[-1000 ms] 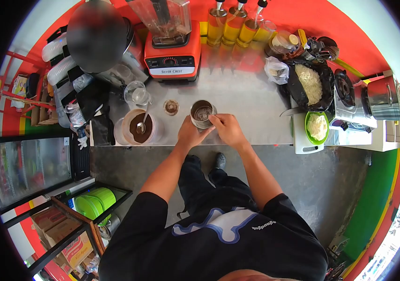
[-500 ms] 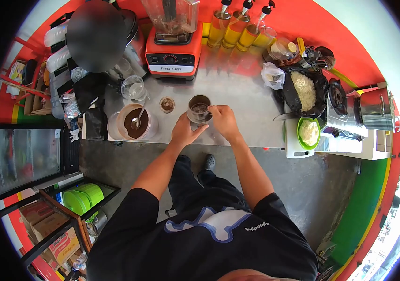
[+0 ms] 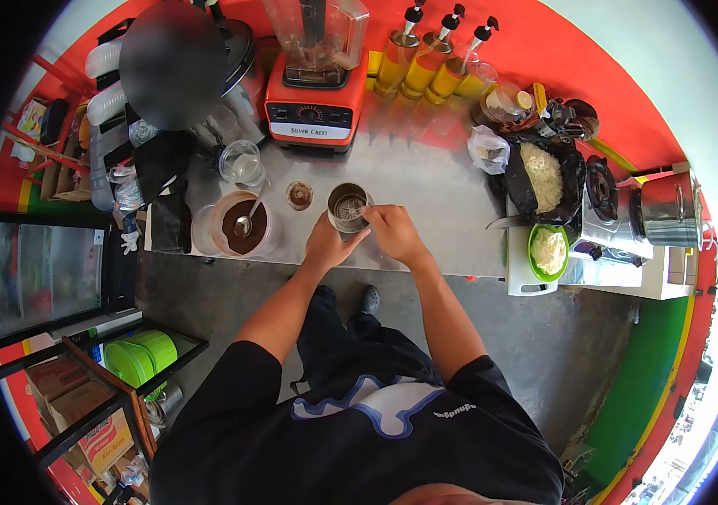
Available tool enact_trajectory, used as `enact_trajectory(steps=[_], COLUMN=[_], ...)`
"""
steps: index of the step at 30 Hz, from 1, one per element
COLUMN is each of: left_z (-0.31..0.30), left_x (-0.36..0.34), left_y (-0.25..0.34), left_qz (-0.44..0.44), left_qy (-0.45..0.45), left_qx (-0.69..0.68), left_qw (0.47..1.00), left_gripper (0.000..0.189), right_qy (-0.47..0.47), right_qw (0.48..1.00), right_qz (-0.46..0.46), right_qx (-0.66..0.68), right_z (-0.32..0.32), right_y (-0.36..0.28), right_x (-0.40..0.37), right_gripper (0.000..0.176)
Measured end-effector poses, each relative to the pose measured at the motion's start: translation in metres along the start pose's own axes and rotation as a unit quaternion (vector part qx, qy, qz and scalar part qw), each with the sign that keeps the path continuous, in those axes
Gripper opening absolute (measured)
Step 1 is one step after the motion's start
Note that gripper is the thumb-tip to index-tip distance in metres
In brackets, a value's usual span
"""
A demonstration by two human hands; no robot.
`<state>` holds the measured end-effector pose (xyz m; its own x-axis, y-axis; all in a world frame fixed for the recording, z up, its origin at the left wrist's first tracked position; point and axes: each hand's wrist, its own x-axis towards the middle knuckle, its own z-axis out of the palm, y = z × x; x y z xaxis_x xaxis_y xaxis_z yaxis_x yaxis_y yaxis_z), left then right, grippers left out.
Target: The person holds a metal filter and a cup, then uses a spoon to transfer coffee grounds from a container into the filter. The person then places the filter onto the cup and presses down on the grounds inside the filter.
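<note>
A shiny metal cup (image 3: 348, 208) with brown powder residue and pale crossing lines inside is held over the front of the steel counter. My left hand (image 3: 330, 245) curls round its lower left side, thumb pointing right. At the cup's right side, my right hand (image 3: 392, 232) pinches the handle, which its fingers mostly cover. What lies under the cup is hidden. Left of it stands a small round container (image 3: 298, 195) with brown powder. Farther left is a tub (image 3: 270, 231) of dark brown powder, with a metal spoon (image 3: 243, 225) resting in it.
A red blender (image 3: 312, 118) and several pump bottles (image 3: 418, 71) line the back wall. To the right are a black bag of white shreds (image 3: 541, 172), a green bowl (image 3: 549, 252) on a white cutting board and a knife (image 3: 506, 222). Clear cups (image 3: 242, 163) stand left.
The metal cup has tilted, so more of its inside shows, and less brown powder is visible in it. Both hands keep their hold. The view has shifted slightly.
</note>
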<state>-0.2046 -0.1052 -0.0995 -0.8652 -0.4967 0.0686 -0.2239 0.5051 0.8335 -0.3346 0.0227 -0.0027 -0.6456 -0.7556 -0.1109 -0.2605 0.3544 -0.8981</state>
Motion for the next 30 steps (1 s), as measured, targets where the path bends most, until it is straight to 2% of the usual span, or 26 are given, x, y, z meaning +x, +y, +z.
enact_trajectory(steps=[3,6,8,9,11,15,17,18,20,21,23,24,26,27,28,29,30], left_z=[0.002,0.002,0.004,0.004,0.004,0.004,0.007,0.008,0.004,0.003,0.006,0.008,0.011,0.009,0.008,0.008,0.007], left_x=[0.002,0.003,0.003,0.003,0.002,0.004,0.002,0.002,0.004,0.004,0.002,0.002,0.004,0.004,0.002,0.002,0.003], left_y=[0.000,-0.006,-0.008,-0.008,-0.006,-0.008,-0.009,-0.006,-0.005,-0.004,-0.003,-0.006,-0.019,-0.017,-0.013,-0.010,-0.005], left_qz=[-0.005,0.033,0.008,-0.014,0.000,-0.001,-0.010,-0.020,-0.048,-0.075,-0.071,-0.070,-0.063,-0.059,-0.057,-0.055,-0.053], left_qy=[0.021,0.022,0.019,0.016,0.027,0.045,0.052,0.062,0.027,-0.008,0.017,0.045,0.030,0.013,0.007,0.033,0.060], left_qx=[0.014,0.019,0.019,0.019,0.007,-0.029,-0.015,-0.001,0.002,0.006,0.002,-0.002,-0.004,-0.007,-0.007,-0.015,-0.025], left_qw=[1.000,0.999,1.000,1.000,1.000,0.999,0.998,0.998,0.998,0.997,0.997,0.997,0.998,0.998,0.998,0.998,0.996], left_gripper=[0.061,0.061,0.060,0.059,0.059,0.059,0.059,0.059,0.060,0.061,0.062,0.064,0.066,0.067,0.067,0.069,0.070], right_qy=[-0.050,-0.028,-0.094,-0.094,-0.017,-0.071,0.001,0.001,-0.041,-0.038,0.021,0.023,-0.022,-0.018,-0.011,-0.005,-0.002], right_qw=[0.996,0.998,0.993,0.993,0.996,0.992,0.998,0.998,0.989,0.989,0.998,0.998,0.992,0.993,0.996,0.998,0.998], right_qz=[-0.040,-0.036,-0.070,-0.070,-0.083,-0.106,-0.056,-0.057,-0.145,-0.142,-0.038,-0.040,-0.115,-0.113,-0.073,-0.034,-0.033], right_qx=[0.065,0.035,-0.022,-0.022,0.002,-0.004,0.025,0.023,0.010,0.010,0.049,0.049,0.041,0.043,0.051,0.059,0.058], right_z=[0.000,-0.002,-0.004,0.000,0.007,0.008,0.010,0.011,0.015,0.016,0.016,0.016,0.019,0.018,0.017,0.015,0.015], right_y=[0.001,0.002,-0.006,-0.001,0.008,0.011,0.013,0.014,0.017,0.016,0.013,0.015,0.021,0.020,0.019,0.018,0.020], right_x=[-0.005,-0.005,-0.009,-0.010,-0.007,-0.017,-0.020,-0.021,-0.026,-0.028,-0.028,-0.028,-0.031,-0.033,-0.035,-0.036,-0.037], right_gripper=[0.041,0.038,0.039,0.039,0.039,0.039,0.040,0.040,0.041,0.041,0.043,0.043,0.045,0.045,0.045,0.046,0.046])
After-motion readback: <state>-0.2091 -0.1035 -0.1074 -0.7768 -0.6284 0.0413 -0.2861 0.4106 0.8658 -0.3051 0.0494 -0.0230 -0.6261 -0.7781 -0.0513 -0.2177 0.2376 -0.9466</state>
